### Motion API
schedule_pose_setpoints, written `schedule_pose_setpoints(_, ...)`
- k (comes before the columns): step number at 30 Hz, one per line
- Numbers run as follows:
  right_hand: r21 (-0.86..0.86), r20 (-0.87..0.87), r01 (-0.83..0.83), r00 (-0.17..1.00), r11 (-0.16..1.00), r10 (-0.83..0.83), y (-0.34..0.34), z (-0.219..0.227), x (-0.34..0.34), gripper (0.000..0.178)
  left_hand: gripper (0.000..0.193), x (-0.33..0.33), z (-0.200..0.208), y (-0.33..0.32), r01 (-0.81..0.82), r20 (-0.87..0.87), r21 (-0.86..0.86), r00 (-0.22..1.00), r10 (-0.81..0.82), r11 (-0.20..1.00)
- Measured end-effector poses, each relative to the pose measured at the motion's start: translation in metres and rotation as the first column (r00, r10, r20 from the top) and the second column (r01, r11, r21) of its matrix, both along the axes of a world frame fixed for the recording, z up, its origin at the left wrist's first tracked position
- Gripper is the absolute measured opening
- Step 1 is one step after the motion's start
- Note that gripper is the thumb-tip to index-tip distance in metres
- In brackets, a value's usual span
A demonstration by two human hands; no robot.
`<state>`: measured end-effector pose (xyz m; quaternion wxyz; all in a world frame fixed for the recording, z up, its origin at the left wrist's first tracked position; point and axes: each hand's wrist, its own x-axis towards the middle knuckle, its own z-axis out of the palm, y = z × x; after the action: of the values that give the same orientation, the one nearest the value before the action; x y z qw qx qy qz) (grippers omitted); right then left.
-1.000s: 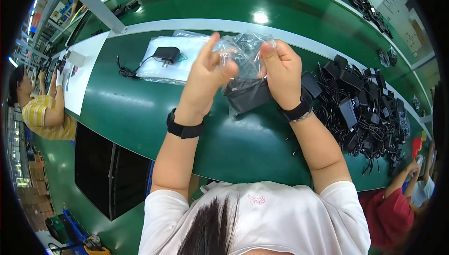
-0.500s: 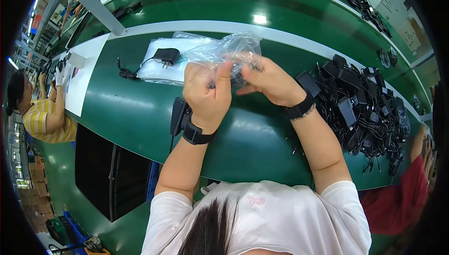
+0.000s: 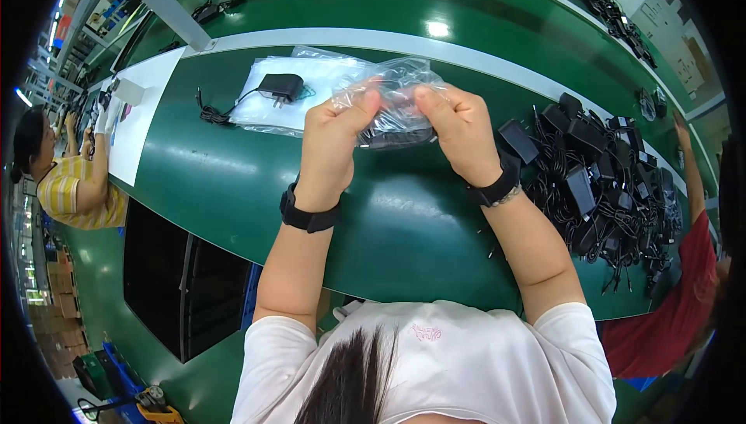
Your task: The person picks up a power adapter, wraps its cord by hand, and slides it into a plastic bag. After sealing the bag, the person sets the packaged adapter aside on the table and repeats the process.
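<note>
The person wears a loose white shirt (image 3: 458,362), its cloth softly creased across the chest. A small pink print (image 3: 426,334) marks the chest, too fine to make out. The left sleeve (image 3: 273,350) and right sleeve (image 3: 566,342) are short, plain and white. There are 2 black bands, 1 per wrist: the left band (image 3: 309,214) and right band (image 3: 496,183) are both broad. A thin, beaded or linked bracelet (image 3: 510,196) sits just beside the right band. Long, straight hair (image 3: 342,377) lies over the shirt, ending in loose strands.
</note>
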<state>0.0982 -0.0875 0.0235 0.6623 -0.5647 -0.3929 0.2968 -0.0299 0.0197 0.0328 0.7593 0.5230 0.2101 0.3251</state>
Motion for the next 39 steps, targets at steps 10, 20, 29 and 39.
schedule_pose_setpoints(10,0.229,0.332,-0.035,0.942,0.973,-0.045,0.000,0.006,-0.001,0.018,0.017,0.007,0.000,0.009,0.042,-0.025,-0.008,0.999,-0.042,0.999)
schedule_pose_setpoints(20,-0.161,-0.434,-0.518,0.801,0.840,0.412,0.025,0.038,0.022,0.038,0.042,-0.005,-0.001,0.009,-0.202,0.035,0.275,0.979,0.200,0.940)
schedule_pose_setpoints(29,-0.171,0.975,0.846,0.219,0.506,-0.035,0.107,-0.036,0.288,0.029,0.016,-0.019,-0.010,0.010,-0.283,-0.063,0.762,0.863,0.501,0.583)
schedule_pose_setpoints(39,-0.417,0.888,0.397,0.370,0.817,0.273,0.052,0.014,0.276,0.062,0.016,-0.005,-0.021,0.009,-0.238,-0.182,0.724,0.839,0.512,0.648)
